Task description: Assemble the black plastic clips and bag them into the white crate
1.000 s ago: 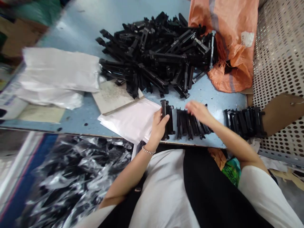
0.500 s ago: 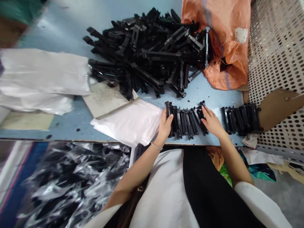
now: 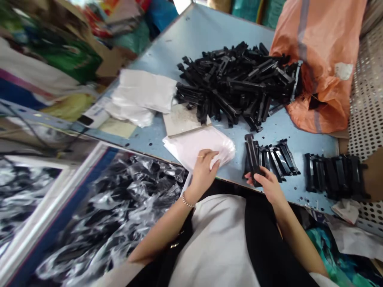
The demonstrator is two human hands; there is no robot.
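Observation:
My left hand (image 3: 206,167) is closed, pinching the near edge of a plastic bag from the stack of thin white plastic bags (image 3: 191,149). In my right hand (image 3: 266,181) are black plastic parts (image 3: 253,155), long and narrow with wider ends, gripped by their near end; how many I cannot tell. Just right of that hand, a short row of similar black parts (image 3: 279,159) lies side by side on the blue table (image 3: 167,52). Farther right sits a second row of black parts (image 3: 335,175).
A big heap of black parts (image 3: 239,83) covers the table's middle, with an orange woven sack (image 3: 323,79) behind it. A flat board (image 3: 182,119) lies over the bags. More white bags (image 3: 146,89) are at left. Below the edge, bagged black parts (image 3: 128,207) fill a bin. Perforated metal (image 3: 368,99) stands right.
My left hand has left the row of black parts and moved left onto the bags. My right hand has taken parts from the row's left end. The view has shifted left.

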